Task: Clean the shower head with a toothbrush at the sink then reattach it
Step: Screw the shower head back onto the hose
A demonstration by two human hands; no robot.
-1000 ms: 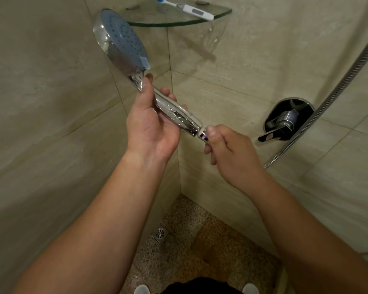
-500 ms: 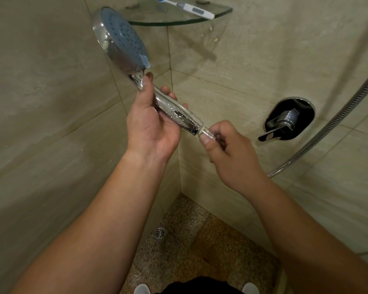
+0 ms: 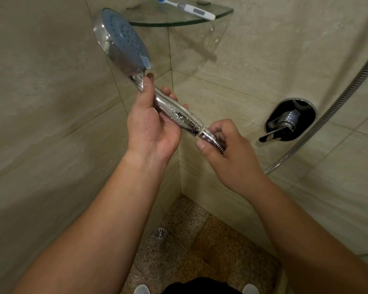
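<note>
Head view: my left hand (image 3: 151, 128) grips the shower head (image 3: 123, 45) handle, right hand (image 3: 227, 149) pinches the hose nut (image 3: 208, 136), walls close.

Glass shelf (image 3: 180, 23) overhead; hose (image 3: 336, 107) along right.

Both bare forearms reach up and forward from the bottom corners of the view, converging near the middle. The left hand (image 3: 151, 126) is turned palm toward the camera, its thumb stretched up along the neck of the shower head (image 3: 123, 45) and its fingers curled round behind the handle, their tips showing past the far side. The right hand (image 3: 227, 149) sits just lower and to the right, back of the hand facing up, thumb and curled fingers in a pinching grip on the hose connector (image 3: 208, 137) at the handle's end. The two hands lie just beside each other, not touching.
</note>
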